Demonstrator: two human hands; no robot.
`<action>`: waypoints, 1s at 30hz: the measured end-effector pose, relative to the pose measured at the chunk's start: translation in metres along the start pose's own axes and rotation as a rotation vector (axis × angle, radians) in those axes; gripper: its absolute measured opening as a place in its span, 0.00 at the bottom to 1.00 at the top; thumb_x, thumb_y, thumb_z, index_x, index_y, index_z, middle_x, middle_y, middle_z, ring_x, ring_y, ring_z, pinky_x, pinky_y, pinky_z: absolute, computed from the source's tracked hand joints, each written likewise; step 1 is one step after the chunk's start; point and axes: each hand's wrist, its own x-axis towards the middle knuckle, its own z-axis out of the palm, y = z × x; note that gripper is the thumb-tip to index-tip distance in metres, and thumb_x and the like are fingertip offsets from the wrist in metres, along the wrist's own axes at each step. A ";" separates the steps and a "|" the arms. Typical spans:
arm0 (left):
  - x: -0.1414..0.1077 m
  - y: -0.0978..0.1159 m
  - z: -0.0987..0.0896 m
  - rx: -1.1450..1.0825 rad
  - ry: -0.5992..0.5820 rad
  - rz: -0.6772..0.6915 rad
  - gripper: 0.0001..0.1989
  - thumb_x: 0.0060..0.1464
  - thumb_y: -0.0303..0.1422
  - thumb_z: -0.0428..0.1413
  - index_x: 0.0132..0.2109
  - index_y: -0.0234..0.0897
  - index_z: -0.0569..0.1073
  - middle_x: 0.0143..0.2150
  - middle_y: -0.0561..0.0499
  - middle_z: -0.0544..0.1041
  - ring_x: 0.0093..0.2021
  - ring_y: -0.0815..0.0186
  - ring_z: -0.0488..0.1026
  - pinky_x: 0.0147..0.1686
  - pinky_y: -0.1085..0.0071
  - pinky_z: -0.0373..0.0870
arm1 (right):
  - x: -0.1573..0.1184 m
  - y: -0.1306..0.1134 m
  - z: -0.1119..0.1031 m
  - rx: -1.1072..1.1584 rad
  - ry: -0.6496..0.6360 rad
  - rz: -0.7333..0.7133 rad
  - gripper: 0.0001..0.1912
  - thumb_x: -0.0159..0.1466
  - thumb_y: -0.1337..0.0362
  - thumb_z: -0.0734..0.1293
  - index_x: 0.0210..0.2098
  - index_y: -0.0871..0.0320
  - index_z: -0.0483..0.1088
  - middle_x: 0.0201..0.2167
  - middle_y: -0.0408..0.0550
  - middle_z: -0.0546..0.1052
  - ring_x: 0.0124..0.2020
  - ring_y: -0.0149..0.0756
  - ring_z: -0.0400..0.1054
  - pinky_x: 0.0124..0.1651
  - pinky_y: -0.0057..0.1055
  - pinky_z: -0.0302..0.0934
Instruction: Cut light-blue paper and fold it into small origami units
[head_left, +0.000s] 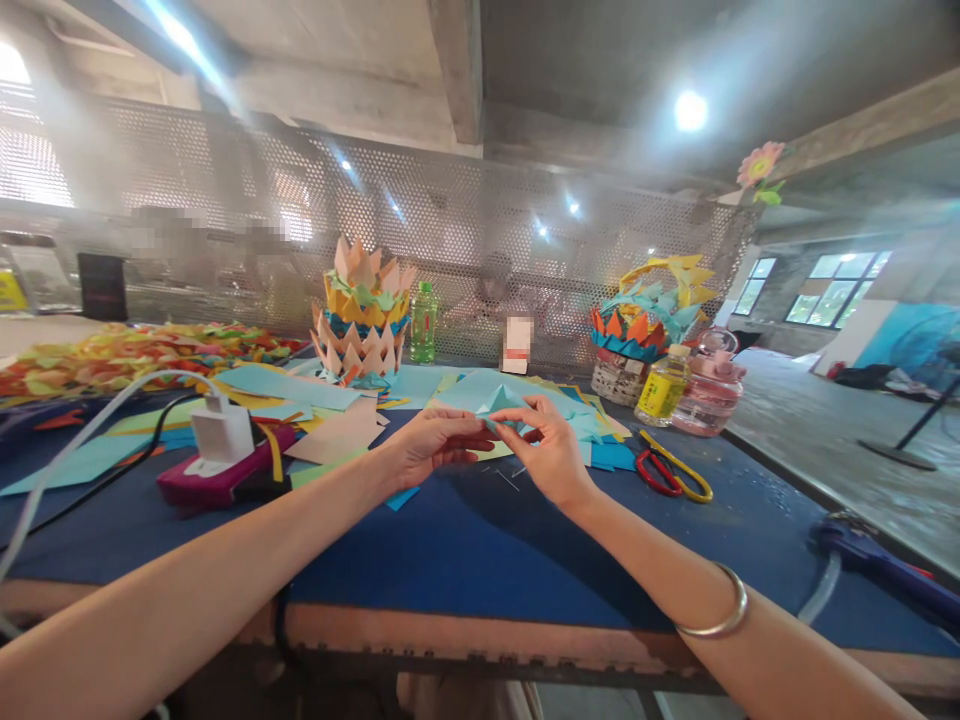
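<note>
Between my two hands is a small folded piece of light blue paper, its point facing up. My left hand pinches its left edge with thumb and fingertips. On the other side my right hand pinches the paper's right part between thumb and index finger; a silver bangle is on that wrist. Both hands are raised over the blue tabletop. Light blue, yellow and green sheets lie just behind them, and a peach sheet is to the left.
Red-and-yellow scissors, a yellow-labelled bottle and a pink jug stand or lie right. A glue gun is at the right edge. Left are a charger on a purple power strip and a layered paper basket.
</note>
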 end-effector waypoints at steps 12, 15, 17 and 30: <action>-0.003 0.004 0.006 -0.059 0.068 -0.056 0.05 0.45 0.30 0.59 0.30 0.31 0.75 0.29 0.47 0.79 0.34 0.65 0.76 0.29 0.75 0.68 | 0.001 -0.003 -0.003 -0.020 -0.015 -0.039 0.08 0.57 0.65 0.64 0.32 0.51 0.75 0.35 0.45 0.64 0.28 0.26 0.62 0.27 0.26 0.61; -0.003 0.004 0.006 -0.060 0.070 -0.060 0.06 0.45 0.31 0.58 0.30 0.31 0.75 0.29 0.46 0.79 0.34 0.65 0.76 0.29 0.76 0.68 | 0.001 -0.004 -0.003 -0.032 -0.016 -0.050 0.08 0.56 0.65 0.64 0.32 0.51 0.75 0.36 0.45 0.65 0.26 0.25 0.60 0.27 0.26 0.61; -0.003 0.003 0.006 -0.062 0.068 -0.065 0.06 0.45 0.31 0.58 0.30 0.31 0.75 0.29 0.46 0.79 0.33 0.65 0.75 0.28 0.76 0.68 | 0.002 -0.004 -0.003 -0.046 -0.016 -0.059 0.08 0.56 0.65 0.64 0.31 0.51 0.75 0.36 0.45 0.66 0.26 0.25 0.60 0.27 0.26 0.61; -0.003 0.002 0.006 -0.058 0.067 -0.043 0.11 0.40 0.35 0.63 0.30 0.32 0.76 0.27 0.48 0.78 0.31 0.68 0.75 0.28 0.78 0.67 | 0.000 -0.006 -0.004 -0.147 -0.031 -0.133 0.11 0.56 0.67 0.62 0.34 0.52 0.75 0.38 0.48 0.66 0.36 0.33 0.65 0.30 0.29 0.62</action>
